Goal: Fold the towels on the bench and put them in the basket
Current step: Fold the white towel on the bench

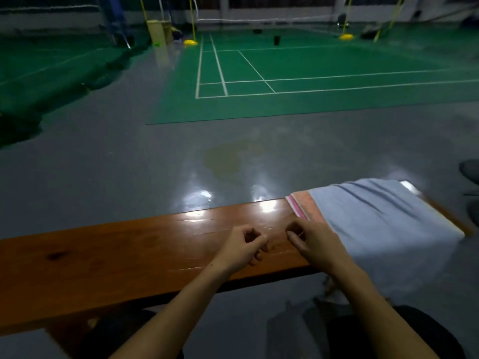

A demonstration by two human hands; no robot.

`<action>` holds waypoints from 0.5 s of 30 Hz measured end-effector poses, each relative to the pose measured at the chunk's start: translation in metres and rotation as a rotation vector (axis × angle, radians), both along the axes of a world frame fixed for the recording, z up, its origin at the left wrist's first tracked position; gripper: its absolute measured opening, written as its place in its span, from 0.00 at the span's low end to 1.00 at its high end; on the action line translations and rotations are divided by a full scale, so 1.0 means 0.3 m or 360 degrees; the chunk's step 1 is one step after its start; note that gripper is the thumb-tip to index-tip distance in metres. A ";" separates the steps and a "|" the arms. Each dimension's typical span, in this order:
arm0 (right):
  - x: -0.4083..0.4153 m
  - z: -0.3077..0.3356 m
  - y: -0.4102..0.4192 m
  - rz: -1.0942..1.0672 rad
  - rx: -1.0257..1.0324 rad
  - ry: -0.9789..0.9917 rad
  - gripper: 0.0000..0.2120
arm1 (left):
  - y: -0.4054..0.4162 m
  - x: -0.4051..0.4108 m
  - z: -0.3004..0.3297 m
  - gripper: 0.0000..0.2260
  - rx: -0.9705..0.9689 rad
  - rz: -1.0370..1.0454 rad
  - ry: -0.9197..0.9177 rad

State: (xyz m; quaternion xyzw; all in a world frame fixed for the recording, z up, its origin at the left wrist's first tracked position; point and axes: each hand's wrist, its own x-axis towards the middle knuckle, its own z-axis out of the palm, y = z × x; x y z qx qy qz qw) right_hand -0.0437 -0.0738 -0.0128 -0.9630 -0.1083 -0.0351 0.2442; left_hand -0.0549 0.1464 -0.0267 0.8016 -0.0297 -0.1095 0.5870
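A long brown wooden bench (103,257) crosses the lower view. At its right end a light blue towel (383,224) lies spread and hangs over the near edge. Under it a pink-orange towel (303,206) shows along the left side. My left hand (241,250) hovers over the bare wood with fingers curled and nothing in it. My right hand (311,242) is beside the blue towel's left edge, fingers curled in a pinch, holding nothing that I can see. No basket is in view.
Grey glossy floor (181,164) lies beyond the bench, then a green badminton court (311,73) with nets and yellow post bases. A dark shoe (469,172) shows at the right edge. My dark-clothed knees are below the bench.
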 end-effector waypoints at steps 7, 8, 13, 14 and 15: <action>0.134 -0.045 -0.340 -0.0328 -0.0290 0.0154 0.07 | -0.301 0.123 -0.069 0.06 0.0216 -0.0147 -0.0114; 0.150 -0.056 -0.389 -0.0368 -0.0264 0.0156 0.07 | -0.346 0.143 -0.075 0.05 0.0215 -0.0173 -0.0130; 0.206 -0.130 -0.543 -0.0595 -0.0201 0.0384 0.17 | -0.553 0.275 -0.121 0.07 0.0528 -0.0096 -0.0269; 0.210 -0.146 -0.558 -0.0609 -0.0196 0.0442 0.18 | -0.591 0.294 -0.128 0.09 0.0609 -0.0038 -0.0301; 0.212 -0.158 -0.567 -0.0615 -0.0193 0.0483 0.19 | -0.624 0.310 -0.136 0.10 0.0665 0.0014 -0.0308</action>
